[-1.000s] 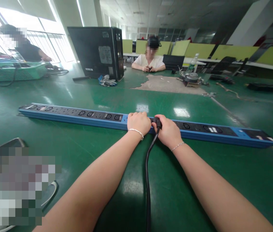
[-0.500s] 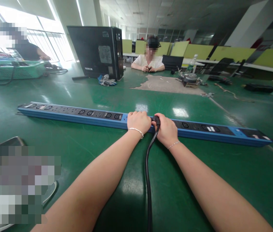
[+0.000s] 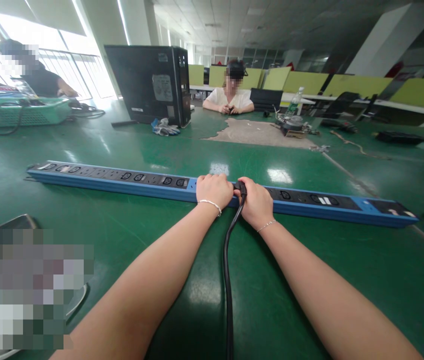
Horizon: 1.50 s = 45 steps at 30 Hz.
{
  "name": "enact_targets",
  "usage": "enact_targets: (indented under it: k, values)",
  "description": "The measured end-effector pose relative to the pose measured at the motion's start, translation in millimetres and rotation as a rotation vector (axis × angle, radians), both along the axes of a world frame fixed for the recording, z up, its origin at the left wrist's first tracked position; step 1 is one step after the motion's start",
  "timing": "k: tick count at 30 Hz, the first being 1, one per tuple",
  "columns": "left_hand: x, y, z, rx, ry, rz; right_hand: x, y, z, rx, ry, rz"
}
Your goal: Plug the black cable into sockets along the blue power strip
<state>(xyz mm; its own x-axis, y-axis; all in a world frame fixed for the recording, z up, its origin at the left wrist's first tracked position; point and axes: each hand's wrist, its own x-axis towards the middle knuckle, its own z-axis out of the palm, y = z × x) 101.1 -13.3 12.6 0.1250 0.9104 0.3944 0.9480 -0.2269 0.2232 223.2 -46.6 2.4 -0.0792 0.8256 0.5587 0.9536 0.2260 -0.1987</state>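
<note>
A long blue power strip (image 3: 152,190) with black sockets lies across the green table. My left hand (image 3: 214,190) is closed over the middle of the strip, its fingers wrapped over the far edge. Just right of it, my right hand (image 3: 256,200) is closed round a black plug (image 3: 241,188) at the strip's sockets. How deep the plug sits cannot be seen behind my fingers. From the plug a black power cord (image 3: 227,270) runs down between my forearms and out of the bottom of view.
Behind the strip stand a black computer case (image 3: 146,85) and a pair of gloves (image 3: 165,127). A green basket (image 3: 43,112) of cables is at the far left. A person (image 3: 229,97) sits opposite; another sits at the left. A bottle (image 3: 295,102) stands beyond a metal part (image 3: 293,123).
Both hands keep the same hold on the strip and plug. The whole view has shifted very slightly; nothing else has visibly moved.
</note>
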Motion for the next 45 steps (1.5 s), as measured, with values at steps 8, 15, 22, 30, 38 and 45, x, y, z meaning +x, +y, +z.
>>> enact_targets:
  k: [8,15,22,30,38,45]
  values:
    - [0.1,-0.1,-0.6,-0.018,-0.027,-0.012,1.4,-0.4,3.1,-0.023,0.000,0.002]
    - [-0.4,-0.4,-1.1,0.002,-0.049,-0.037,7.1,1.6,3.0,-0.012,-0.015,0.026]
    - [0.1,-2.8,1.5,-0.024,-0.083,-0.064,7.5,-0.2,4.0,-0.012,-0.085,-0.019]
    - [0.3,-3.2,3.4,-0.045,-0.108,-0.084,8.8,-0.5,3.0,0.005,-0.120,-0.042]
    - [-0.3,-5.1,9.1,-0.127,-0.097,-0.100,12.5,1.9,1.2,0.003,-0.158,-0.043]
    - [-1.0,-6.0,9.5,-0.130,-0.087,-0.109,12.7,2.5,2.4,-0.039,-0.151,-0.035]
